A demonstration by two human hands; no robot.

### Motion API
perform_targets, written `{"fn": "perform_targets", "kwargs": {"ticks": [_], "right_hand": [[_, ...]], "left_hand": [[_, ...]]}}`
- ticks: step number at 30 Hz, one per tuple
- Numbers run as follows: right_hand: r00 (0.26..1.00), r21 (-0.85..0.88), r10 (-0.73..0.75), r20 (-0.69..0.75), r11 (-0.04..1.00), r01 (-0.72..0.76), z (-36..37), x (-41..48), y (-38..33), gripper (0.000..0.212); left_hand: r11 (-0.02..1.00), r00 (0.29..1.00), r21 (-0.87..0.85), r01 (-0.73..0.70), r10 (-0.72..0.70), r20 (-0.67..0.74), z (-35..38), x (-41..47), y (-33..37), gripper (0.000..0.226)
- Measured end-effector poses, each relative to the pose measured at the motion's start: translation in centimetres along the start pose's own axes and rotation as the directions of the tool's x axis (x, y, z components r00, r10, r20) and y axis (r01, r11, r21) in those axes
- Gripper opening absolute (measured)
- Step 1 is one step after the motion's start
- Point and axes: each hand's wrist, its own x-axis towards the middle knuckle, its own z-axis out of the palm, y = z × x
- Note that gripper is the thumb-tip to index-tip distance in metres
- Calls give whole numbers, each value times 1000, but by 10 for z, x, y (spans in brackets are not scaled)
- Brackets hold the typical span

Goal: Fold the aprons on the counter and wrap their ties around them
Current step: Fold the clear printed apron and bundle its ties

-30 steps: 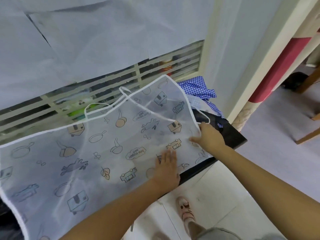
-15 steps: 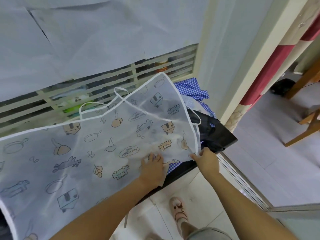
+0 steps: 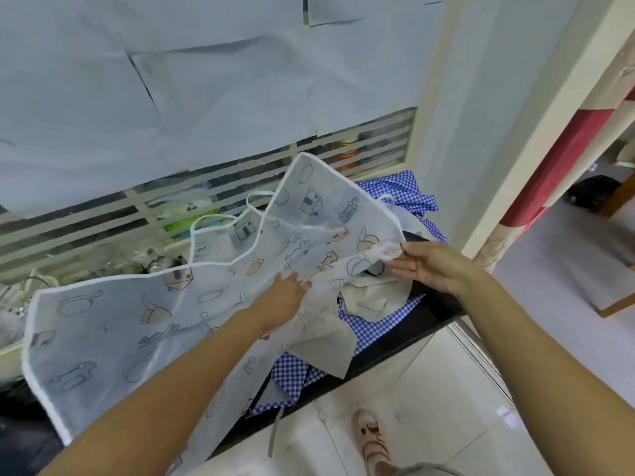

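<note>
- The left forearm (image 3: 171, 389) reached in bare from the lower left, toward the middle of the view.
- The left hand (image 3: 285, 298) lay back-up, its fingers curled into the apron (image 3: 137, 321).
- The right forearm (image 3: 549, 355) came in from the lower right, angled leftward.
- The right hand (image 3: 434, 269) was turned thumb-up, fingers nearly straight and pointing left, pinching the apron's edge.
- The hands were near each other, not touching.

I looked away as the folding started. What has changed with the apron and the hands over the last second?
Both hands, earlier resting on the printed apron, have taken hold of its right end. The right hand pinches the corner and the left hand grips the near edge. Together they have lifted it off the counter, uncovering a beige cloth and a checked cloth. The apron's left part stays spread.
</note>
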Motion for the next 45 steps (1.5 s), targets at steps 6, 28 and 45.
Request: {"fn": "perform_targets", "kwargs": {"ticks": [6,28,45], "right_hand": [[987,-328,3,160,943,51,5,13,-68,20],[964,-499,-59,258,846,186,-10,-1,-68,22],[890,-890,125,-439,-199,-411,-84,13,-20,30]], "left_hand": [[999,1000,-32,8,-8,-6,-50,-12,-7,53],[991,964,-54,122,-131,-233,-37,-21,-26,39],[995,997,-91,-26,33,74,68,-25,-34,125]]}}
